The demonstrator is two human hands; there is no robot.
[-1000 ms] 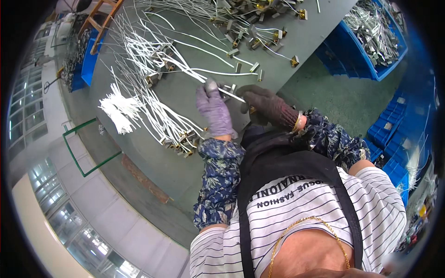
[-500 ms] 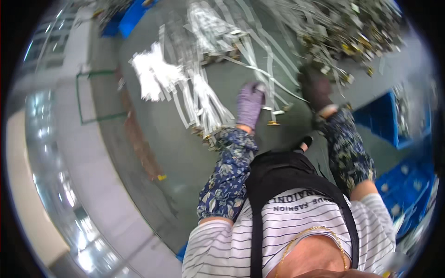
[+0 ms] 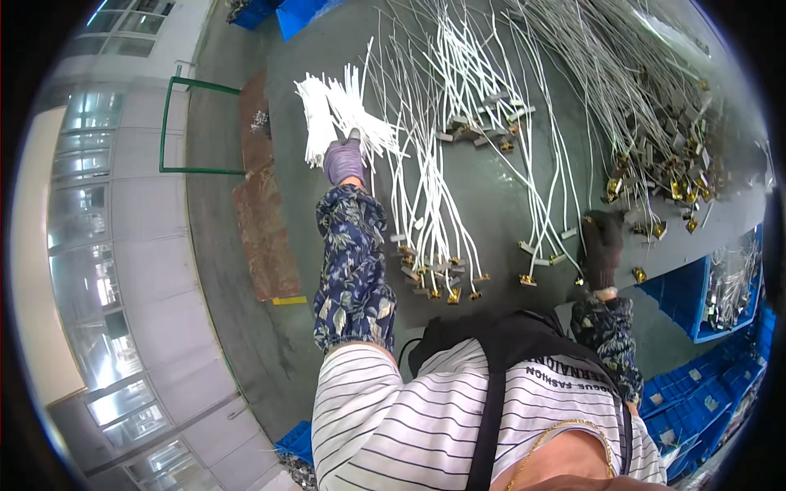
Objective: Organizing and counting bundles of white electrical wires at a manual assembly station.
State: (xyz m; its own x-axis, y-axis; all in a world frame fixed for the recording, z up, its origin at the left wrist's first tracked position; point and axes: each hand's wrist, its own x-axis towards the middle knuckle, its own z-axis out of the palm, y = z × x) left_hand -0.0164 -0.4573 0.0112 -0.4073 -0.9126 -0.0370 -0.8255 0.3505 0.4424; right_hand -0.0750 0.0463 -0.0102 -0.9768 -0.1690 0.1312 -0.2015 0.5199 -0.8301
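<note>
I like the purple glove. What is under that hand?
Under the left hand lies a bundle of white wires on the dark green table. The glove covers the part it presses, so its grip is hidden.

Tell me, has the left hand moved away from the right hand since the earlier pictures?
Yes. The left hand has gone out along the table to the free white cable ends, far from the right hand.

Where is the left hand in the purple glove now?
Head view, upper left of centre: the left hand rests on the white cable ends on the green table.

White cable bundle (image 3: pixel 327 114) fanned on dark bench (image 3: pixel 524 196).
</note>
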